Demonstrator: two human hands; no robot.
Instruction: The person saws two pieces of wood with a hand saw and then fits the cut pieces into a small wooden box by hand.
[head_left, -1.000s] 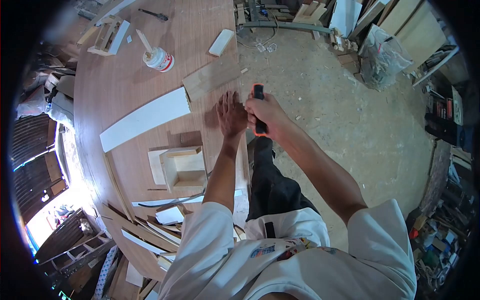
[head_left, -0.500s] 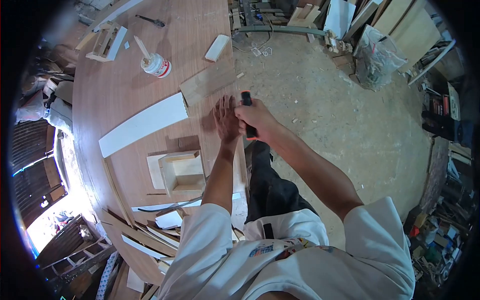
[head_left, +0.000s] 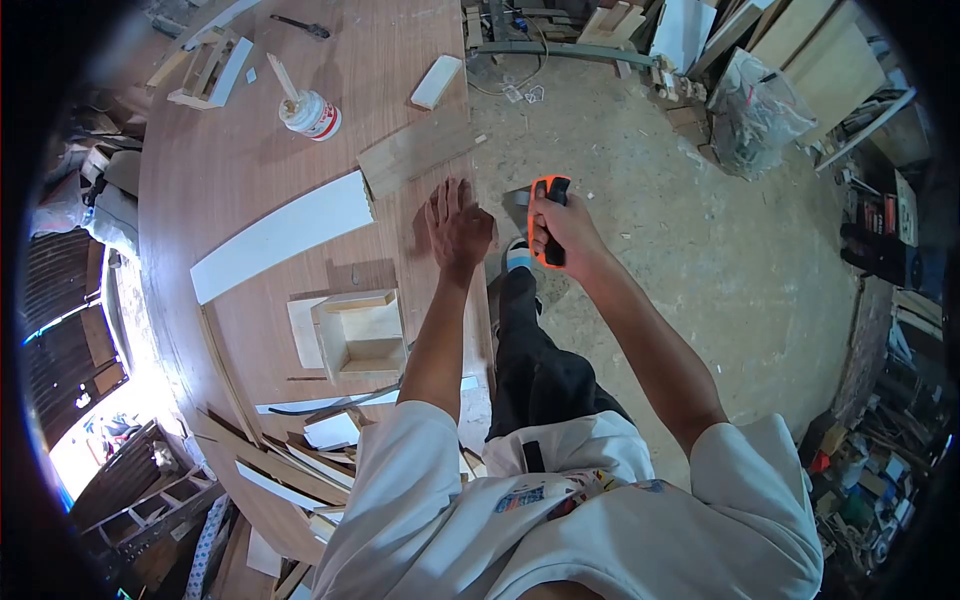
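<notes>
My right hand point(head_left: 562, 228) is wrapped round the orange and black handle of a handsaw point(head_left: 537, 250), out over the floor just past the table edge. Only a short grey bit of its blade shows; the rest cannot be made out. My left hand point(head_left: 460, 225) lies palm down near the table's right edge, fingers stretched forward. Whatever is beneath the palm is hidden. Just ahead of those fingers is a thin brown board point(head_left: 415, 155), and to their left a long white panel point(head_left: 285, 240) with a rough right end.
On the table point(head_left: 230, 150) stand a glue jar point(head_left: 318, 118) with sticks in it, a small open wooden box point(head_left: 360, 335), a white block point(head_left: 436, 82) and a wooden frame point(head_left: 215, 75). Offcuts point(head_left: 290, 465) crowd the near left. A plastic bag point(head_left: 755, 120) sits on the floor.
My right hand has drawn the handsaw to the right, away from my left hand and the table edge, and its handle now shows side-on. My left hand stays on the table.
</notes>
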